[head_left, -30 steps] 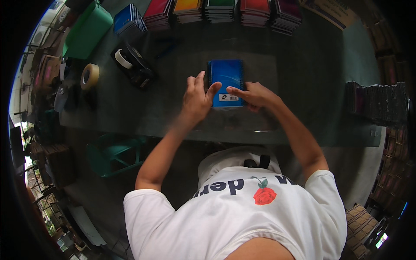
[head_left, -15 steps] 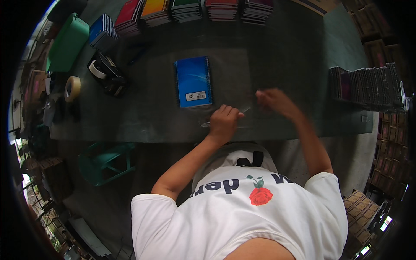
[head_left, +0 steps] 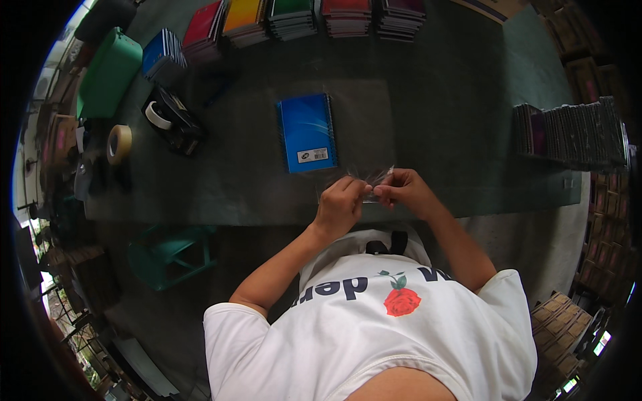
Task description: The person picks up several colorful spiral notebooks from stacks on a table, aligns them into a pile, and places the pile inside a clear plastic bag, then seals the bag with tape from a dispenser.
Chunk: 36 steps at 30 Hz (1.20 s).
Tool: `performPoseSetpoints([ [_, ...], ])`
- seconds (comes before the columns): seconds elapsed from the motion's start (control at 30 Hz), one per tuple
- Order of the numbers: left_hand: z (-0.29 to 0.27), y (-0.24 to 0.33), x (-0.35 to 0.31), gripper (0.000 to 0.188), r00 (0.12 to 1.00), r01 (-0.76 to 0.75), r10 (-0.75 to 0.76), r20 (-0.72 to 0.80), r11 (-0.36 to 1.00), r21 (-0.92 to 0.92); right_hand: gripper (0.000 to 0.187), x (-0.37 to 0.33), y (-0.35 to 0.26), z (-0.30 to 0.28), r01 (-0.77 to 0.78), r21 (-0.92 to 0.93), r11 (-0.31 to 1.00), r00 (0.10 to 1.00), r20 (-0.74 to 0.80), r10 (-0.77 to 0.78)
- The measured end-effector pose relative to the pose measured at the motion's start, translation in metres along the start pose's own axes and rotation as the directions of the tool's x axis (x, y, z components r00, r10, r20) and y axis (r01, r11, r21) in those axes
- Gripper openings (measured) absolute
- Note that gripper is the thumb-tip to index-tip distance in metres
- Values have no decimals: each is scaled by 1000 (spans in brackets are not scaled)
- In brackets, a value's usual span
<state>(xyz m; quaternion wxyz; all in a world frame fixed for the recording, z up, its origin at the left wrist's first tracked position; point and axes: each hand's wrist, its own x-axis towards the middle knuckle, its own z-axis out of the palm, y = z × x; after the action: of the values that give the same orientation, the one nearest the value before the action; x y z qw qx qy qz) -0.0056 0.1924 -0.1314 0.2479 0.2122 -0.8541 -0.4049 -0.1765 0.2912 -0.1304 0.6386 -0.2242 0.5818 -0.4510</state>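
A blue spiral notebook [head_left: 304,130] with a white label lies flat in the middle of the dark table, on what looks like a sheet of clear plastic. At the table's near edge my left hand [head_left: 340,206] pinches the crumpled edge of clear plastic film [head_left: 380,178]. Close beside it, my right hand [head_left: 409,194] pinches the same film between thumb and fingers. The two hands nearly meet, just below the notebook's lower right corner. Thin and see-through, the film shows its full outline poorly.
Stacks of colored notebooks [head_left: 287,23] line the far edge. On the left are a tape dispenser [head_left: 175,120], a tape roll [head_left: 120,144], a green bin [head_left: 110,73] and blue notebooks [head_left: 164,57]. A dark notebook stack [head_left: 568,136] stands right. A green stool [head_left: 175,257] is below.
My right hand has come left and nearer to me, beside the left hand, and has taken hold of the film. My left hand keeps its grip close to where it was.
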Motion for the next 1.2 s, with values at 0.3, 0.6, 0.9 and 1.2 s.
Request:
performPoseSetpoints([
  [0.3, -57, -4, 34, 21, 957, -257, 273, -99, 954, 152, 41, 38, -61, 37, 185, -236, 954, 949, -208, -236],
  [0.6, -94, -112, 80, 53, 932, 307, -286, -221, 949, 68, 45, 70, -62, 118, 279, -775, 567, 848, -79, -525],
  [0.9, -83, -130, 214, 29, 853, -273, 221, 473, 961, 44, 24, 87, -63, 130, 66, -992, 110, 714, -30, -699],
  [1.2, -136, -157, 221, 23, 609, -201, 51, 791, 975, 92, 48, 99, -33, 139, -10, -999, 32, 619, -31, -785],
])
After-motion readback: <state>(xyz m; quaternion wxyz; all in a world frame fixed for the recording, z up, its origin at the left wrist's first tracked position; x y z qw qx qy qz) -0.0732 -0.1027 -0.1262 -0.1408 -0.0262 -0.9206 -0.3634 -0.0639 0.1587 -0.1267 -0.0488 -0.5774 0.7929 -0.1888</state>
